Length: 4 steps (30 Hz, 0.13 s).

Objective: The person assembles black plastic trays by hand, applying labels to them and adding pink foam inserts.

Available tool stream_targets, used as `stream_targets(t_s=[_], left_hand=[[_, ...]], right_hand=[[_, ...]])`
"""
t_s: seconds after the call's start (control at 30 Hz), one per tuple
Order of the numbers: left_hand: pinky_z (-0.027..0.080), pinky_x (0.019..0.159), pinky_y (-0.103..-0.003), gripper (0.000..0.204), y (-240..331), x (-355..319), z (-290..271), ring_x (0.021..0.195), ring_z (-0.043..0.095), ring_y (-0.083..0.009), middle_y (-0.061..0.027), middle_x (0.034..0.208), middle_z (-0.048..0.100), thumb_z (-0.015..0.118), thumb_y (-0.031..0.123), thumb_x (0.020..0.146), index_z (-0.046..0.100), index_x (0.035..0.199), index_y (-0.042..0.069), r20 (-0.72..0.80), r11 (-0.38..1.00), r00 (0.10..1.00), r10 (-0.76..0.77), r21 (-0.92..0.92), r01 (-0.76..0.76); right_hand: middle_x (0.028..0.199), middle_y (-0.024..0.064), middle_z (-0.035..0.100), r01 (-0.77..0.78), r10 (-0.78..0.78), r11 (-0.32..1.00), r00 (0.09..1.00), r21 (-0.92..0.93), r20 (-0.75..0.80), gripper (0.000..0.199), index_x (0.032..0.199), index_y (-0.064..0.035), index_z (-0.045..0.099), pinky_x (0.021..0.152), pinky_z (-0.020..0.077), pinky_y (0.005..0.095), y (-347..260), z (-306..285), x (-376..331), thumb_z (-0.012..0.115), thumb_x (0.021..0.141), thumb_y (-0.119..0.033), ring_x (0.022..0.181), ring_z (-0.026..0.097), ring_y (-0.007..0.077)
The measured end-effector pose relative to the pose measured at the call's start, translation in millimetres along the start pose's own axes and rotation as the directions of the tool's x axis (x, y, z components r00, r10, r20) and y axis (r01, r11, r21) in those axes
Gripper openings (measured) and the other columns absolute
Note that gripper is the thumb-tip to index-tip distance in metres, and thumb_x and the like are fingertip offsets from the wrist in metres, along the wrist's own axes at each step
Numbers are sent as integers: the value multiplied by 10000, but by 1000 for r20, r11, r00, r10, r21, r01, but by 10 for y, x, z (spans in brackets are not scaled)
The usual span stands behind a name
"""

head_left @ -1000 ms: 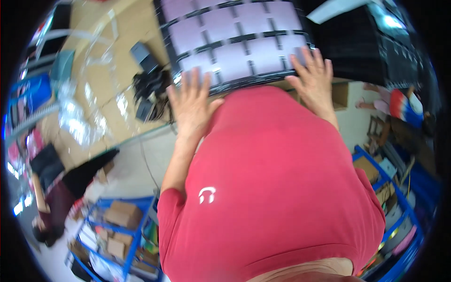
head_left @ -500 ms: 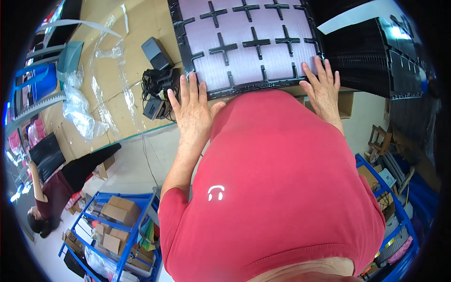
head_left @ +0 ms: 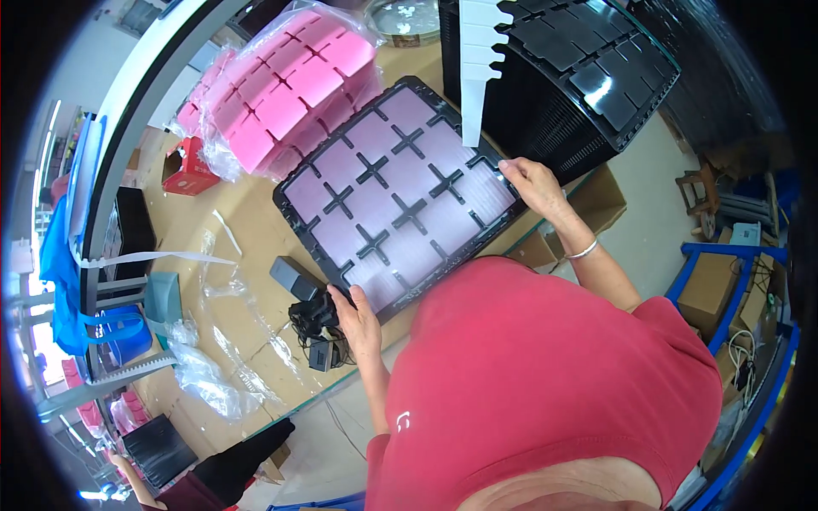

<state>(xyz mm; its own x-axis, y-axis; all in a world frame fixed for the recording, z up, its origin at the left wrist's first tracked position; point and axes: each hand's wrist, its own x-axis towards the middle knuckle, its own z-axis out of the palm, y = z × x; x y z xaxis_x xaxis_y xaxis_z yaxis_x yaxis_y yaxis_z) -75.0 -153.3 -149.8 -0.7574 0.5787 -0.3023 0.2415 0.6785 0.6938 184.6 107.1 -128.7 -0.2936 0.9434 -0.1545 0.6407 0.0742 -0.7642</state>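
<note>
A shallow black plastic tray (head_left: 372,169) lies on the table in front of me, its cross-shaped dividers standing over pale lilac cells. At its near left corner, my left hand (head_left: 361,332) is closed on the rim, thumb and forefinger at the edge. My right hand (head_left: 537,189) grips the right edge, thumb on top and the other fingers partly hidden. Just beyond the right hand rises a tall stack of black trays (head_left: 545,111). Beside my left hand lie black cabled adapters (head_left: 317,317) and a dark grey box-shaped device (head_left: 296,278).
Pink divided trays (head_left: 294,85) in clear plastic stand at the far left, near a red box (head_left: 189,167). A pale toothed strip (head_left: 482,68) hangs over the black stack. Crumpled plastic film (head_left: 209,375) lies on the cardboard-covered table (head_left: 183,247). Another person (head_left: 213,477) is at lower left.
My hands have gone from spread fingers along the tray's near edge to gripping its left corner and right edge. The view has shifted, and the tray now appears slanted and whole.
</note>
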Motion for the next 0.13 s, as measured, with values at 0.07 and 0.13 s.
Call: stream_targets(t_s=[0.07, 0.13], left_hand=[[230, 1141, -397, 795, -5, 19, -32, 1402, 273, -404, -307, 1491, 280, 343, 547, 991, 215, 1467, -77, 20, 1000, 1000, 5, -30, -5], [193, 1155, -386, 809, -38, 44, -67, 1410, 256, -400, -278, 1503, 285, 330, 568, 986, 210, 1472, -67, 40, 994, 998, -44, -98, 47]], right_hand=[[821, 194, 677, -95, 101, 991, 993, -90, 57, 484, 1026, -11, 689, 766, 495, 387, -90, -74, 35, 529, 930, -458, 824, 662, 337], [794, 192, 675, -99, 99, 995, 995, -32, 0, 487, 1006, -17, 695, 751, 498, 380, -175, -74, 15, 532, 929, -469, 813, 667, 327]])
